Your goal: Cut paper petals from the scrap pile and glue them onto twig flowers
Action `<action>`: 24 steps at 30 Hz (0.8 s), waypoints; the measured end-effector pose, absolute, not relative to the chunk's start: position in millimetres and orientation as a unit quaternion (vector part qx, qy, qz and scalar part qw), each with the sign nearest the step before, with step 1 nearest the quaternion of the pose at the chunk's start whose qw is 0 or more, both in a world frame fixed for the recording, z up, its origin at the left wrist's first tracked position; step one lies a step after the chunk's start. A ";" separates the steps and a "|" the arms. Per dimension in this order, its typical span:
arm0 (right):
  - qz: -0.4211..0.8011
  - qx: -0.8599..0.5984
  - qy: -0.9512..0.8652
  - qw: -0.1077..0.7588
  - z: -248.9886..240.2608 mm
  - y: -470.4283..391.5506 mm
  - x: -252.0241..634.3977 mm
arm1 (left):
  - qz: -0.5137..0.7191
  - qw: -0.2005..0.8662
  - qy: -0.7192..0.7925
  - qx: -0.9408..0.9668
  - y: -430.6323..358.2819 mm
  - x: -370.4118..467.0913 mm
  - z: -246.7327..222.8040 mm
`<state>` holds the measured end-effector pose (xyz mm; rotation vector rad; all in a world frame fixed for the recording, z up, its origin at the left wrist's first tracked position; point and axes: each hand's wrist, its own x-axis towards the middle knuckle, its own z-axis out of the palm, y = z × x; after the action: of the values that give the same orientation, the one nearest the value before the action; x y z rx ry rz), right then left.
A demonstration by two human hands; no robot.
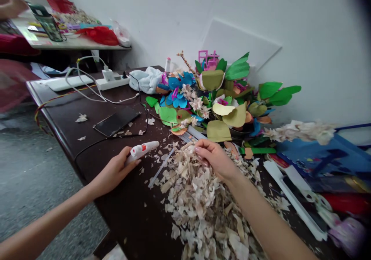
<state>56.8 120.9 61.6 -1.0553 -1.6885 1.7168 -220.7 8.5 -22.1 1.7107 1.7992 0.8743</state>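
My left hand [120, 163] is closed around a white hot glue gun [145, 148] with a red-orange part on its side. Its nozzle points right, above the dark table [127, 206]. At the top of a big heap of dry, pale flakes [203, 202], thin like petals or wood shavings, my right hand [214, 157] has its fingers pinched together. Whatever is between those fingertips blends with the flakes and cannot be made out. A translucent glue stick [160, 169] lies beside the heap, between the two hands.
Behind the hands lies a mass of colourful craft flowers and leaves [214, 97]. A black phone [116, 121], cables and a white power strip [112, 82] occupy the left. At right are a blue bag [319, 155] and a flake-covered stem [301, 131]. Another person's hand [13, 7] shows top left.
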 end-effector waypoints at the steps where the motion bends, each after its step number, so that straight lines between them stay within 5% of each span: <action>1: 0.631 -0.387 -0.620 0.258 62.4 120.6 58.4 | 0.312 0.254 0.670 0.624 10.8 -218.9 -23.8; 14: 0.652 -0.406 -0.580 0.272 60.5 118.5 86.2 | 0.347 0.235 0.616 0.667 27.4 -243.4 6.5; 19: 0.668 -0.406 -0.556 0.284 57.7 118.2 92.9 | 0.298 0.102 0.603 0.733 100.7 -252.5 39.8; 24: 0.669 -0.414 -0.549 0.283 62.2 113.8 100.9 | 0.204 0.052 0.550 0.808 187.2 -230.4 14.6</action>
<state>100.9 113.8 62.2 -1.1090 -1.4684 1.7902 -230.4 187.2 14.6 2.4582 1.6720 0.6205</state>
